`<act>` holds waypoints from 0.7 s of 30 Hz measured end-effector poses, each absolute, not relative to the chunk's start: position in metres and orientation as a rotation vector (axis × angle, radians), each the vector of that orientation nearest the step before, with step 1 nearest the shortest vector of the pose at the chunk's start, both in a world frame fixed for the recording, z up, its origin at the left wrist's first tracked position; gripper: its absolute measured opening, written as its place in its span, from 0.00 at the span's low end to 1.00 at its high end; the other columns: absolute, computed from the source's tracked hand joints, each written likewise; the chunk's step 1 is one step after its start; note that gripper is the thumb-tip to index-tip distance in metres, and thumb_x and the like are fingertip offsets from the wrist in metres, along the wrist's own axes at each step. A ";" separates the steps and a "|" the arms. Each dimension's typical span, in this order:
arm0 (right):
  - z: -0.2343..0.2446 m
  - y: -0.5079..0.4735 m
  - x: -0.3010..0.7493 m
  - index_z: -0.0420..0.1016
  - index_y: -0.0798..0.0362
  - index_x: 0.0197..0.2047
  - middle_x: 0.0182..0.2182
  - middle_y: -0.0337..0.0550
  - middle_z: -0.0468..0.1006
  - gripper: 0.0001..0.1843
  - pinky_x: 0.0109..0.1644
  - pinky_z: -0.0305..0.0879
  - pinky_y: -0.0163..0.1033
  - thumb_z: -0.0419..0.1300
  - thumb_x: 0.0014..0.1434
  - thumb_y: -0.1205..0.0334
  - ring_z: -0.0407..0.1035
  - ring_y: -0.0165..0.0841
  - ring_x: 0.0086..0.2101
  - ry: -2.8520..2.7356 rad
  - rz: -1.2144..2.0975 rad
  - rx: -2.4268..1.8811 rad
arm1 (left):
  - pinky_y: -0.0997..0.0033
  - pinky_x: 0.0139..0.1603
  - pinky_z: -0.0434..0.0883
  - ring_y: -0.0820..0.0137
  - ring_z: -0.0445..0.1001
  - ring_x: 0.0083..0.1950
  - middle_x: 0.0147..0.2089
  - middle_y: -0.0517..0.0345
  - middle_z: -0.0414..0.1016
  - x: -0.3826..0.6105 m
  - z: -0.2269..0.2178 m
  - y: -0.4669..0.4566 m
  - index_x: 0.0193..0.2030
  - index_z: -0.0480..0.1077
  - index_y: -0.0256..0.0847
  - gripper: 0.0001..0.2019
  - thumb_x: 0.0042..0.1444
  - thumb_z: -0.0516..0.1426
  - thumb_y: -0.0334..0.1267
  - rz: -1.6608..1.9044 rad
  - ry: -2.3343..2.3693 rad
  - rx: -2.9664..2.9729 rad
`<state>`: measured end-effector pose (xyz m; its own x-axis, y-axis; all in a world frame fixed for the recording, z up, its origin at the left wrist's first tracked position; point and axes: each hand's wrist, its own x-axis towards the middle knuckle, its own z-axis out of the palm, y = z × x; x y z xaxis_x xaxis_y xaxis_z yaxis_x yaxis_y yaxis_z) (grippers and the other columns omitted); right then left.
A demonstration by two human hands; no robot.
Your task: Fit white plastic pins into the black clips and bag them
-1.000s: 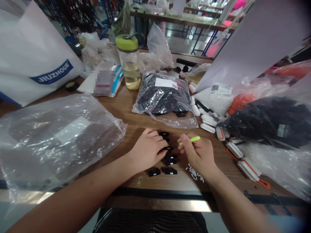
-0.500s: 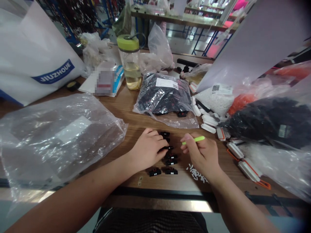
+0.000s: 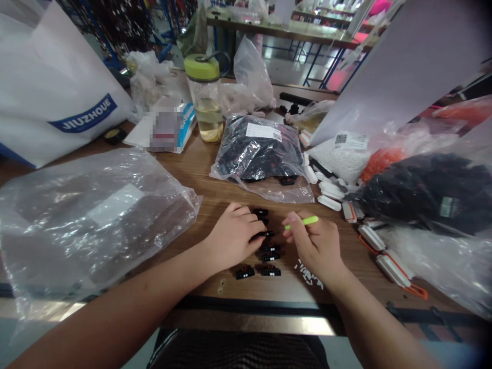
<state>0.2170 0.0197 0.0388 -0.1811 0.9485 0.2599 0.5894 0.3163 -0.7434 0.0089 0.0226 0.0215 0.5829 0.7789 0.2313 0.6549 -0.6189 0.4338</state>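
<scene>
My left hand [image 3: 238, 236] rests on the table with its thumb and fingers closed on a small black plastic part [image 3: 268, 233]. More of these black parts [image 3: 271, 271] lie in a loose column beside and below it, several with white dots on their near side. In my right hand [image 3: 321, 246] is a slim yellow-green stick-like tool [image 3: 307, 221], pinched between thumb and fingers. Its lower end points towards the black parts but is partly hidden by the fingers. Partly under that hand lies a scatter of tiny white pieces [image 3: 309, 277].
A clear bag of black parts [image 3: 261, 148] lies ahead, with a green-lidded bottle [image 3: 207, 102] behind it. At left is a large clear plastic bag [image 3: 92, 215]. White-and-orange pieces [image 3: 394, 270] and filled bags [image 3: 423, 189] crowd the right. The table's edge [image 3: 249, 324] runs close to me.
My right hand has shifted slightly left with the yellow-green tool, bringing it nearer the black parts. The left hand stays where it was.
</scene>
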 end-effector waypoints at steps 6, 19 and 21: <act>0.039 0.020 0.217 0.77 0.53 0.32 0.22 0.37 0.79 0.16 0.30 0.69 0.33 0.55 0.68 0.56 0.74 0.28 0.22 -1.878 0.648 -1.352 | 0.57 0.53 0.60 0.62 0.72 0.43 0.37 0.58 0.79 0.009 0.022 0.022 0.41 0.77 0.43 0.07 0.64 0.57 0.39 0.581 1.175 2.514; 0.041 0.021 0.216 0.76 0.53 0.31 0.21 0.37 0.78 0.17 0.29 0.66 0.33 0.54 0.69 0.56 0.73 0.28 0.21 -1.930 0.594 -1.368 | 0.57 0.53 0.60 0.62 0.72 0.44 0.37 0.58 0.79 0.010 0.022 0.022 0.42 0.77 0.43 0.08 0.64 0.57 0.40 0.577 1.177 2.522; 0.042 0.022 0.214 0.75 0.53 0.31 0.22 0.38 0.78 0.18 0.29 0.66 0.33 0.53 0.69 0.57 0.73 0.28 0.21 -1.998 0.549 -1.360 | 0.58 0.53 0.60 0.63 0.72 0.44 0.37 0.58 0.79 0.010 0.022 0.022 0.42 0.77 0.43 0.07 0.64 0.57 0.39 0.580 1.180 2.526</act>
<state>0.2143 0.0217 0.0424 -0.2498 0.9274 0.2785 0.6546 0.3737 -0.6571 0.0100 0.0218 0.0216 0.5828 0.7783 0.2336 0.6601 -0.6210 0.4225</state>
